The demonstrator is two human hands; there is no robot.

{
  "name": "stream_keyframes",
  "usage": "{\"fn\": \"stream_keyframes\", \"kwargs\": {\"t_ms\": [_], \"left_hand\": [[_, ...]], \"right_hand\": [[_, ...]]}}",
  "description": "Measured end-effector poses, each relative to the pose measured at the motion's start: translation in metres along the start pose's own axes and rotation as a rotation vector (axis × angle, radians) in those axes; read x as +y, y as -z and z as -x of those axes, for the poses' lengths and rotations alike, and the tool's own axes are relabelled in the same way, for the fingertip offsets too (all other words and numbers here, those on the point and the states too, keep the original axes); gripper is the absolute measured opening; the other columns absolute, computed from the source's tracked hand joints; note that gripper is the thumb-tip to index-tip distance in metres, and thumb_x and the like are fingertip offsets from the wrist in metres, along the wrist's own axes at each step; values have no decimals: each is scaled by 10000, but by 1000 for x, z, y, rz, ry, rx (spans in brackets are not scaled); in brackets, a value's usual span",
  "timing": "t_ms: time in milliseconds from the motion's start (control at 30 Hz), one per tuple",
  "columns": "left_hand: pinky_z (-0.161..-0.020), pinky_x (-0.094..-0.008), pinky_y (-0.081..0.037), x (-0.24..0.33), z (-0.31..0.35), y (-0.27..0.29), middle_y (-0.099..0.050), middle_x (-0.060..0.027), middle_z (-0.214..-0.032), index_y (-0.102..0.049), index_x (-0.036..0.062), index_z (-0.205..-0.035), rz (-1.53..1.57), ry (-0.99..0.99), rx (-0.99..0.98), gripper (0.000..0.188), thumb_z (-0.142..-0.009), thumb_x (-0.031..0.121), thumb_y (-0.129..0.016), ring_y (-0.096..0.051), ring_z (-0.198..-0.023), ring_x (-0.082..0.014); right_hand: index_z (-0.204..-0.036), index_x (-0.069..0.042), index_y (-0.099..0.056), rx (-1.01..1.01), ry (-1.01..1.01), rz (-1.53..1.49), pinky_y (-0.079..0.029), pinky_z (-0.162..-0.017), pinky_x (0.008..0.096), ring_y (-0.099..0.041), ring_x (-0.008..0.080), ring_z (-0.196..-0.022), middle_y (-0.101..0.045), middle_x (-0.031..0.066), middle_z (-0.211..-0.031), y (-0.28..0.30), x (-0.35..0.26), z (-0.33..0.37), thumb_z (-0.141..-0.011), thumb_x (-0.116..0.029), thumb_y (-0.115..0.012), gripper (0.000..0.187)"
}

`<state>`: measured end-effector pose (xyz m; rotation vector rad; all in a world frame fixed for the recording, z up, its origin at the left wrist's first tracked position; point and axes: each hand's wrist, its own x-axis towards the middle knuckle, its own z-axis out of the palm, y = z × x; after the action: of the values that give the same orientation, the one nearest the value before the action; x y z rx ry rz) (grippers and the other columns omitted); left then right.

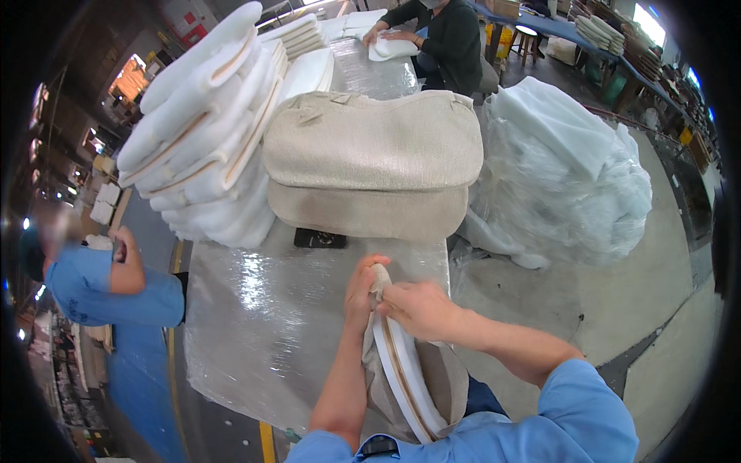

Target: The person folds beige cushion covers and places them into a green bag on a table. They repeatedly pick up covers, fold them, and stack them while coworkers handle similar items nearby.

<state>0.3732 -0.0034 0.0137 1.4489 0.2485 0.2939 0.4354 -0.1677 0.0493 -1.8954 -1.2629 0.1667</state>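
Right hand [421, 309] pinches the beige cover [444, 378] at its far tip, left hand [360, 293] closed around the same end, and the white pad [409, 370] stands on edge against the person at the desk [255, 324]. This one looks part-way done: cloth on the tip and sides, white edge and brown strip bare. Beyond, the beige pile [374, 139] seems finished, while the white stack [204, 116] sits uncovered, apparently waiting.

Wht-top stool [525, 31] nr blue bench [557, 28], co-worker in blue top [108, 289], another in dk top [455, 50]
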Motion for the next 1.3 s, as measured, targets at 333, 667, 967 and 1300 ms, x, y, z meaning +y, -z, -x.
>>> {"fn": "stream_keyframes", "kwargs": {"t_ms": [333, 667, 967, 1300], "left_hand": [[-1179, -348, -371, 3, 43, 8, -572, -152, -1485, -501, -13, -1524, -45, 2, 147, 481, -1110, 233, -507, -503, -1394, -210], [-812, -350, -507, 19, 77, -29, -678, -131, -1012, -664, -9, -1152, -675, -118, 444, 181, -1025, 117, -639, -648, -906, -213], [-775, -352, -524, 8, 47, -23, -676, -128, -960, -652, -4, -1214, -507, -48, 398, 251, -1001, 128, -658, -657, -873, -223], [-1050, -364, -527, 12, 13, 7, -684, -140, -1282, -684, 13, -1282, -566, -191, 220, 349, -934, -2, -658, -676, -1183, -260]], "right_hand": [[-1082, -13, -734, 183, -319, -1251, -497, -845, 294, -601, 117, -909, -704, 34, -978, -69, 64, -51, -1144, -399, -483, 464], [-917, -14, -664, -116, -319, -686, -501, -766, 347, -591, 142, -817, -637, 42, -833, -48, 54, -66, -1115, -373, -525, 432], [-1256, -57, -673, -171, -376, -895, -467, -1040, 401, -630, 247, -1243, -692, 85, -1326, -41, 81, -73, -1109, -338, -530, 349], [-1476, -6, -502, 197, -395, -996, -419, -1138, 379, -549, 236, -1357, -547, 164, -1505, -44, 30, 6, -993, -223, -726, 575]]}}
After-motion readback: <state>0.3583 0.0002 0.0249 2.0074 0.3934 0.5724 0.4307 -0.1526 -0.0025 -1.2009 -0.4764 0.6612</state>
